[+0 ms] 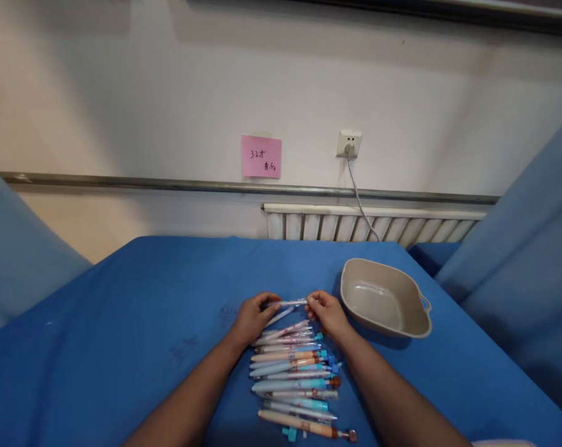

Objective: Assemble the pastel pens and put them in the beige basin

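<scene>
Between my two hands a slim, light-coloured pen (290,303) lies level, just above the far end of a row of pens. My left hand (257,315) pinches its left end, and my right hand (326,312) has closed fingers on its right end. Beneath it a white and blue pen (281,316) rests at a slant. Toward me several pens (290,385) lie side by side in a column, in pale blue, peach and clear or white. Some carry small blue or brown toppers at their right ends.
A beige plastic basin (378,298) with a side handle stands to the right on the blue-covered table (123,323). Behind are a radiator (318,226), a metal rail (169,184), a pink note (261,156) and a wall socket (348,144) with a cable. Blue curtains (532,267) hang at both sides.
</scene>
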### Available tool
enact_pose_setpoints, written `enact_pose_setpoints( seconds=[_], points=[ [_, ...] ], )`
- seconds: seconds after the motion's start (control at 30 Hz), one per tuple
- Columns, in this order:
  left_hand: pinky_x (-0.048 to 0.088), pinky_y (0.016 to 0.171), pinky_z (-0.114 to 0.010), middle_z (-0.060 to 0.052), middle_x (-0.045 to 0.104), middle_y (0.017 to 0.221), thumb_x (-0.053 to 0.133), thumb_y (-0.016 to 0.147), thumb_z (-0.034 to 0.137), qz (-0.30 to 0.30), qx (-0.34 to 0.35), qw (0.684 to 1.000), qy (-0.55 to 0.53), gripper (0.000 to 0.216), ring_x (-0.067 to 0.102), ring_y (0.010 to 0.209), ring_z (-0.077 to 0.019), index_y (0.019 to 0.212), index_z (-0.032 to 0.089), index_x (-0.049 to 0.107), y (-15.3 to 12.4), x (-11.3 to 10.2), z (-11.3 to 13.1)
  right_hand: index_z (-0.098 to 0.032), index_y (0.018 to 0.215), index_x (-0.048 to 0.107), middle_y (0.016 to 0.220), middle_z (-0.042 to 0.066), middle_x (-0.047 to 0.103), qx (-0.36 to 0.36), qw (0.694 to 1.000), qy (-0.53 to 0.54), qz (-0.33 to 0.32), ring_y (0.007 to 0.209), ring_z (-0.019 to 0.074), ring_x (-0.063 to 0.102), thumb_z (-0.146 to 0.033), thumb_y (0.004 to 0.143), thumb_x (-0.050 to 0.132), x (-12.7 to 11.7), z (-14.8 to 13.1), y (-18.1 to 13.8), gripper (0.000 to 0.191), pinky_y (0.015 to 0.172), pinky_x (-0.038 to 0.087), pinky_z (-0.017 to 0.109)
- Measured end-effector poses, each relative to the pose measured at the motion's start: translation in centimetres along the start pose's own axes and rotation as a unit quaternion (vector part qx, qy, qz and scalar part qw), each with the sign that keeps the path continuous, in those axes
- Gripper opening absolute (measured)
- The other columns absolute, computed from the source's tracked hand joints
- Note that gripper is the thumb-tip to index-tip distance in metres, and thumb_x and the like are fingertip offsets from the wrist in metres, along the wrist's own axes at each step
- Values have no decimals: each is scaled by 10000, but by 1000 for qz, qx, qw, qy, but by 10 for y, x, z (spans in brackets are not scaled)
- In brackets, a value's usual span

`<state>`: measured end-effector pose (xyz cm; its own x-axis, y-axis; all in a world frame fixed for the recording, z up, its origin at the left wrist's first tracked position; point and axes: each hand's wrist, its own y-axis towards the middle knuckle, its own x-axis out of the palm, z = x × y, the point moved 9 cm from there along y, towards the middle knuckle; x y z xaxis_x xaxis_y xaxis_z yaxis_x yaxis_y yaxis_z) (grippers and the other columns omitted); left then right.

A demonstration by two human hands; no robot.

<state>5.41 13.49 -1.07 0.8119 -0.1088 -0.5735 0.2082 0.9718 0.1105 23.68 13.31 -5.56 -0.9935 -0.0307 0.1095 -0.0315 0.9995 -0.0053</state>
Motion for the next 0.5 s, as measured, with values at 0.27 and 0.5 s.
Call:
enact_pose_setpoints(
  seconds=[0.27, 0.5],
  points=[
    [501, 650, -257, -17, 702, 719, 463, 821, 468, -14, 4, 1000, -15, 357, 641, 668, -169, 848, 174, 664, -5, 7, 9, -168, 750, 651, 598, -7, 638, 14, 999, 25, -31, 484, 100, 522, -485, 565, 754, 8, -5, -7, 381, 484, 405, 213],
    [492, 817, -294, -53, 680, 1031, 586, 755, 411, 5, 43, 999, -11, 403, 628, 916, -199, 1086, 183, 611, -4, 1, 10, -167, 752, 652, 601, -15, 625, 8, 999, 39, -24, 495, 97, 514, -454, 580, 750, 6, -5, -6, 349, 500, 406, 215]
  ],
)
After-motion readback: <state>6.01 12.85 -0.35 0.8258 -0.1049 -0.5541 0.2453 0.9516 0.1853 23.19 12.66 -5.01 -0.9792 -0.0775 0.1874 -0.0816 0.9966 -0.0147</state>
